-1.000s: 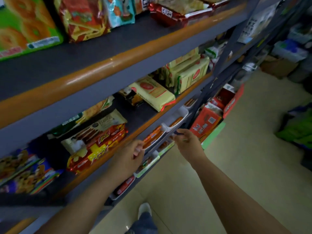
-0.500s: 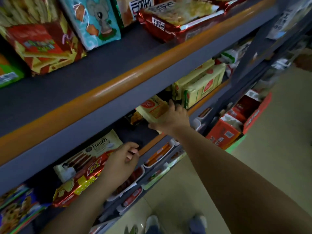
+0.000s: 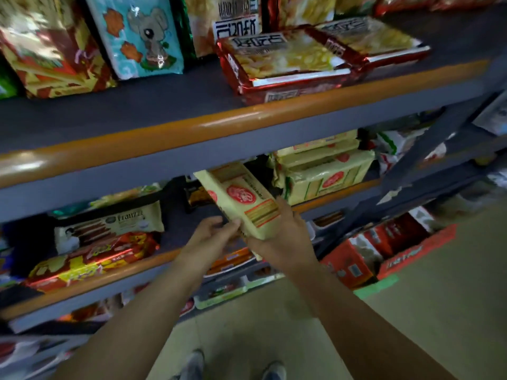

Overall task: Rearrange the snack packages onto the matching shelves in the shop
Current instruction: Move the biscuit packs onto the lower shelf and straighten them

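Hands meet at the centre of the frame — our right hand (image 3: 282, 239) grips the near end of a pale yellow wafer pack (image 3: 241, 200), tilted up off the middle shelf (image 3: 175, 259), while our left hand (image 3: 211, 239) pinches its lower left corner. Matching yellow packs (image 3: 323, 171) sit stacked just to the right.
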`<action>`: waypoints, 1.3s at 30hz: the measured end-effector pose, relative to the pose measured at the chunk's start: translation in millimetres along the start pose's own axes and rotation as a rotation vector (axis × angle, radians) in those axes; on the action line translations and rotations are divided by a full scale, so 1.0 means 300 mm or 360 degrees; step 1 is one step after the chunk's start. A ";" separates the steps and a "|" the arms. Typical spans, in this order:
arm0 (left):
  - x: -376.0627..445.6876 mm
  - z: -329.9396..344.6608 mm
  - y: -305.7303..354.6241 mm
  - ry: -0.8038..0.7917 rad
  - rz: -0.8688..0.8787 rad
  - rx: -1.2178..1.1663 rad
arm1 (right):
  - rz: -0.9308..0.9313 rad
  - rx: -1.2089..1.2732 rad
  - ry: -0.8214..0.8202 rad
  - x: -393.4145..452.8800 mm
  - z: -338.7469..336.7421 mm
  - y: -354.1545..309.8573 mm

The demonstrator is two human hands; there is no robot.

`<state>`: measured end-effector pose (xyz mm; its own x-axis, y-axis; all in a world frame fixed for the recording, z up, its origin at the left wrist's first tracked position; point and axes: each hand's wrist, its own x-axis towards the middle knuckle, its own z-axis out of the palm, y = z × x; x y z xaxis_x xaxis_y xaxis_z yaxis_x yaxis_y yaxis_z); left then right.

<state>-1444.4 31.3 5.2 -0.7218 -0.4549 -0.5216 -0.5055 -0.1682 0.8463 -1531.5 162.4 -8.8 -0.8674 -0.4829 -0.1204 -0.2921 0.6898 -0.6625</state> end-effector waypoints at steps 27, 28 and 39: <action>0.084 0.215 0.397 -0.0604 0.0450 0.1310 | 0.0016 0.0912 -0.0503 0.238 -0.517 0.341; 0.089 0.222 0.410 -0.0595 0.0466 0.1308 | 0.0032 0.0931 -0.0494 0.253 -0.525 0.344; 0.113 0.219 0.370 0.0035 0.0762 0.0906 | -0.0128 0.1267 -0.0565 0.377 -0.652 0.409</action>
<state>-1556.1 54.5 74.3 -0.9181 -0.3828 -0.1025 -0.3089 0.5292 0.7903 -1744.0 297.9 40.9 -0.6409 -0.7446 -0.1863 0.1359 0.1288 -0.9823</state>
